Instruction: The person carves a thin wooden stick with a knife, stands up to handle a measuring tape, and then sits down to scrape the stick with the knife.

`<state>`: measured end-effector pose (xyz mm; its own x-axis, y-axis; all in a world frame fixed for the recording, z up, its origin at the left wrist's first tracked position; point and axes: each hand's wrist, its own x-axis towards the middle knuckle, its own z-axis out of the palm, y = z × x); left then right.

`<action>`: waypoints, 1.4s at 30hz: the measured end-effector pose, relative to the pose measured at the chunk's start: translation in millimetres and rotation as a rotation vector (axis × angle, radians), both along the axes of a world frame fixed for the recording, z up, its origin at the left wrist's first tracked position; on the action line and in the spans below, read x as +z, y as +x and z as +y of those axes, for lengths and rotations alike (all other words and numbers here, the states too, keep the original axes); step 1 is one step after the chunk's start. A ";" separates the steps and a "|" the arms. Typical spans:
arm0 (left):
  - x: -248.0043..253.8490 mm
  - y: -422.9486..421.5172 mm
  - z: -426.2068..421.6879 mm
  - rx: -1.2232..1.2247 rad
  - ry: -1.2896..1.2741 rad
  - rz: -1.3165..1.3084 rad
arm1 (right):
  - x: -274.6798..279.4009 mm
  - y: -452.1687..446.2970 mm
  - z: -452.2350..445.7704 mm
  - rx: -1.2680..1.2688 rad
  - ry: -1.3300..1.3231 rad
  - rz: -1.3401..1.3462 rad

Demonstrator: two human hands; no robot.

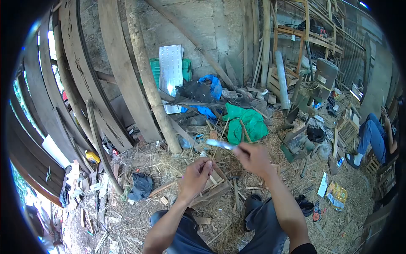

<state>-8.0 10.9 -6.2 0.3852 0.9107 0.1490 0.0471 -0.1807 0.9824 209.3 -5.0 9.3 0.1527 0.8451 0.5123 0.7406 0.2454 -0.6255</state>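
My right hand point(253, 160) is closed around the handle of a knife point(220, 144). Its pale, shiny blade points left, and motion blurs it a little. My left hand point(196, 178) is closed in a pinch, fingertips up, just left of and below the blade. A thin stick point(214, 153) seems to rise from those fingertips; its lower end is hidden in the hand. Whether the blade touches the stick I cannot tell. Below both hands, between my knees, stands a small wooden box point(211, 192), partly covered by my left forearm.
Ahead lie a green plastic sheet point(245, 122) and dark netting point(196, 93). A wooden pole point(146, 76) and boards point(120, 63) lean at the left. A black bag point(141, 186) and wood scraps litter the straw-covered ground. At the right, a person point(374, 135) sits beyond a machine point(323, 80).
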 end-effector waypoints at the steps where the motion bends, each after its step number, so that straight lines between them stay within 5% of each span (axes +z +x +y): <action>1: 0.4 1.2 0.0 0.007 0.027 0.003 | -3.5 -10.6 -3.1 0.147 0.109 -0.095; 5: -9.0 3.6 2.6 0.068 0.078 0.090 | 3.9 -19.9 -5.4 0.299 0.209 -0.220; 16: -1.0 3.3 -1.7 0.061 -0.027 -0.133 | -5.2 -12.3 9.9 0.134 0.292 -0.261; 18: 1.8 1.2 -6.2 0.041 -0.014 -0.079 | -2.1 -1.6 15.9 -0.002 0.101 -0.214; 25: -5.1 -2.1 -5.6 0.018 0.089 0.073 | -6.7 -9.8 14.2 0.081 0.264 -0.258; 30: -7.9 -2.7 -9.9 -0.007 0.071 0.096 | -6.0 20.7 25.0 -0.150 0.064 -0.202; 33: -8.1 -3.5 -2.9 0.016 0.075 0.098 | -5.8 -3.6 5.6 0.032 0.158 -0.258; 42: -5.4 -0.5 -7.4 -0.001 0.128 0.141 | -13.2 10.1 16.5 -0.058 0.065 -0.161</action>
<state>-8.5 3.6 -11.7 0.4115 0.8873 0.2081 0.1821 -0.3038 0.9352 219.4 11.5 -3.9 0.1116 0.8014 0.5876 0.8441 0.2356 -0.4817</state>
